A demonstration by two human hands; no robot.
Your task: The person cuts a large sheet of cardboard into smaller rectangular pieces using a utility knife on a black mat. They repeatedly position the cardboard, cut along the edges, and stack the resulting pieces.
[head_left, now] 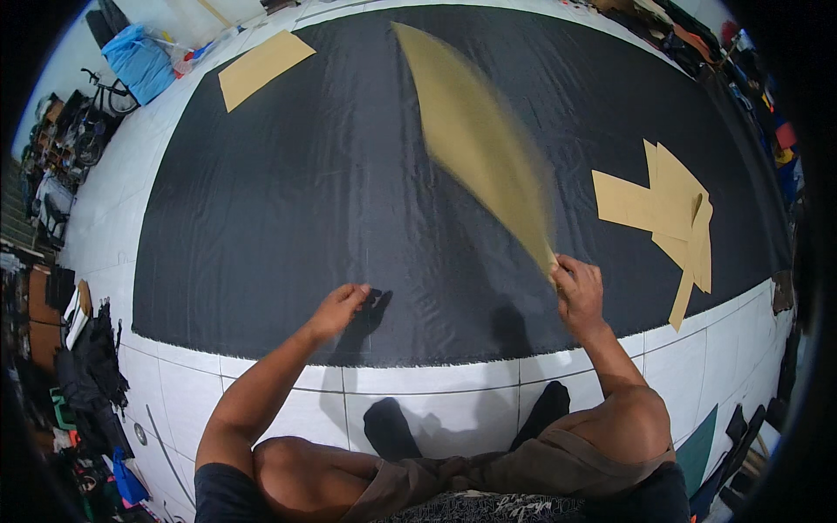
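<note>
A dark shirt (628,508) and brown shorts (558,466) fill the bottom of my view, closest to the camera, with the bare knees bent to either side. Out ahead I have the sheet (475,131), tan and slightly bowed, slanting up and away from the right hand (579,283) above the middle of the cloth (279,200); its right edge is smeared by motion. The right hand is closed in a pinch, thumb and fingers on the sheet's near corner. The left hand (342,309) hangs over the near part of the cloth, well apart from the sheet, fingers bent in toward the thumb; I see nothing in it, but I cannot tell how tightly the fingers close. Its shadow falls just beside it. On the cloth to the right lies a pile (663,205) of overlapping tan pieces, with a narrow strip (685,292) pointing toward the near edge. Another tan piece (266,68) lies alone at the far left corner. The cloth is black, spread over white floor tiles (436,410), where two dark socks (390,429) show between the knees. Farther out, I make out a blue bag (139,63) and a bike (109,96) at the far left.
</note>
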